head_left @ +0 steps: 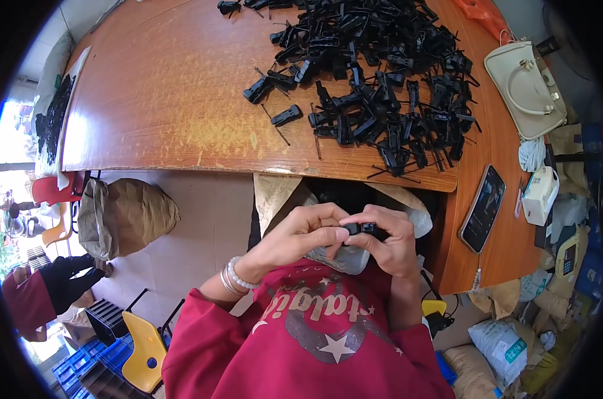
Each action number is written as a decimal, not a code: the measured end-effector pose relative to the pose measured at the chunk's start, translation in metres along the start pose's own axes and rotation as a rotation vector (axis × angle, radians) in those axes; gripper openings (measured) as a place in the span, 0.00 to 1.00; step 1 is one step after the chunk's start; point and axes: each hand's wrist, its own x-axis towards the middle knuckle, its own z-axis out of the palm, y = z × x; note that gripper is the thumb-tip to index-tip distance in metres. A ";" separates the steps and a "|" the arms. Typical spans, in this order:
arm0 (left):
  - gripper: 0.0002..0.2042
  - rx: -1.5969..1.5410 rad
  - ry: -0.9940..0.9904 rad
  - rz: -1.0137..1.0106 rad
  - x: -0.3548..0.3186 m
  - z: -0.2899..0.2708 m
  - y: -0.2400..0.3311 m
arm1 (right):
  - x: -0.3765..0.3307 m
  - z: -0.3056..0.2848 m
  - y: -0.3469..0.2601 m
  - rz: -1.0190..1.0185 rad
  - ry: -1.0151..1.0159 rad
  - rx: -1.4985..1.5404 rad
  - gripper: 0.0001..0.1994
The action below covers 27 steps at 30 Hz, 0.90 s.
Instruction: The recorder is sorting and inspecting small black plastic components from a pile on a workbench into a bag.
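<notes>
We see bare wooden tabletop open across the left. On the far right, a heap of black plastic parts blocks passage; a phone and white handbag crowd the right edge.

Wooden counter, worn finish, glare patch at its left end. Big loose pile of black plastic clips across its far right half, a few strays and thin black pins nearer the middle. Cream handbag on the counter's right side, orange item behind it (kind unclear). Dark smartphone lies flat near the right front edge, small white box just beside it. Below the counter: brown paper sack on the tiled floor at left, yellow chair and blue crates lower left, white bags lower right.
</notes>
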 end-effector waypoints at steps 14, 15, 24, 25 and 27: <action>0.14 -0.057 0.116 0.106 0.002 0.020 -0.013 | 0.000 -0.002 -0.004 -0.129 0.036 -0.167 0.11; 0.14 -0.058 0.115 0.107 0.003 0.020 -0.014 | 0.000 -0.002 -0.004 -0.173 0.020 -0.254 0.12; 0.30 0.515 -0.037 0.191 0.001 0.009 0.000 | -0.008 -0.007 0.002 0.221 0.247 -0.189 0.09; 0.30 0.514 -0.035 0.188 0.000 0.011 0.000 | -0.011 -0.010 0.003 0.303 0.246 -0.174 0.10; 0.31 1.030 0.086 0.405 -0.002 0.017 0.000 | -0.011 -0.009 0.001 0.358 0.215 -0.137 0.11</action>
